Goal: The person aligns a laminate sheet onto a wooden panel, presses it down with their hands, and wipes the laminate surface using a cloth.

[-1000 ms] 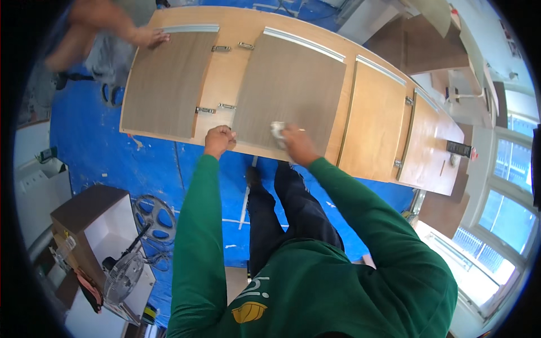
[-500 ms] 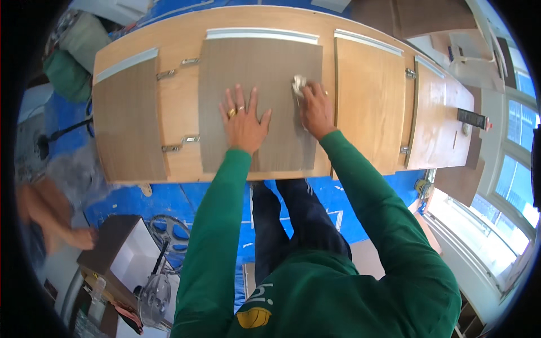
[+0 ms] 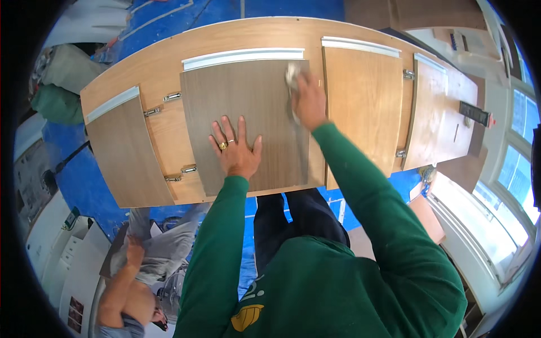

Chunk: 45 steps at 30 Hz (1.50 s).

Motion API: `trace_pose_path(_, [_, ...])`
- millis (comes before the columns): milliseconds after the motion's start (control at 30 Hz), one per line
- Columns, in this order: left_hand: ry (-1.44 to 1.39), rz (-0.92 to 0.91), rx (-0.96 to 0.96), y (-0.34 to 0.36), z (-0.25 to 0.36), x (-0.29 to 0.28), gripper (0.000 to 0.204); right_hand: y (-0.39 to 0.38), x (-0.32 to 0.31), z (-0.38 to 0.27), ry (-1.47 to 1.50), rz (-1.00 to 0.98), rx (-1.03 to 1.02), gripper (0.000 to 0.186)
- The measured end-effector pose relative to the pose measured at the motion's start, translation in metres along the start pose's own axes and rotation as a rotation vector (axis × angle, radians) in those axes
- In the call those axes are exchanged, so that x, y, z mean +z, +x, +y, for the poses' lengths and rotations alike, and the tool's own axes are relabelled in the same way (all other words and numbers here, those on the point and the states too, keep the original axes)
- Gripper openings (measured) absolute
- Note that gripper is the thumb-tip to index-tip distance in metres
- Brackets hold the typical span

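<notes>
A grey-brown cabinet door (image 3: 265, 129) with a pale metal strip (image 3: 242, 55) along its far edge lies flat on a long wooden panel (image 3: 248, 31). My left hand (image 3: 239, 155) rests flat on it, fingers spread, with rings on two fingers. Near the door's far right corner my right hand (image 3: 310, 101) is closed on a crumpled whitish cloth (image 3: 292, 73), pressed to the surface and a little blurred. To the right lies a light wood door (image 3: 363, 107), and to the left another grey-brown door (image 3: 129, 158).
Metal hinges (image 3: 172, 97) stick out between the doors. On the far-right door (image 3: 434, 112) stands a dark narrow box (image 3: 475, 114). Another person (image 3: 127, 281) crouches at the lower left. Blue sheeting (image 3: 73, 174) covers the floor, and windows (image 3: 515, 163) line the right.
My right hand has slid the cloth toward the far edge of the door. The view has shifted a little. The other person has come closer at the lower left.
</notes>
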<state>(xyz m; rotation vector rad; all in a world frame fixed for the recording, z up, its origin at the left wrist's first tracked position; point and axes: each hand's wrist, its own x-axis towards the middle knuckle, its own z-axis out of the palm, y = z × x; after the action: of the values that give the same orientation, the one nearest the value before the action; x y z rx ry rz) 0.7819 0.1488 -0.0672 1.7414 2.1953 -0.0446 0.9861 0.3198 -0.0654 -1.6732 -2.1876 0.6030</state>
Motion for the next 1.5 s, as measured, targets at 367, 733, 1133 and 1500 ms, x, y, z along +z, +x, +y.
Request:
trace_pose_path(367, [-0.007, 0.032, 0.023, 0.001, -0.006, 0.001, 0.081, 0.053, 0.002, -0.012, -0.007, 0.077, 0.103, 0.032])
trace_pose_path(733, [-0.007, 0.027, 0.032, 0.002, -0.009, 0.002, 0.083, 0.113, 0.071, -0.097, 0.140, -0.047, -0.496, 0.030])
trace_pose_path(1133, [-0.082, 0.059, 0.000, -0.003, -0.012, 0.019, 0.080, 0.097, 0.052, -0.070, 0.093, -0.075, -0.345, 0.038])
trace_pose_path(1500, [-0.042, 0.119, 0.054, 0.003, -0.014, 0.006, 0.084, 0.126, 0.100, -0.150, 0.068, -0.193, -0.685, 0.020])
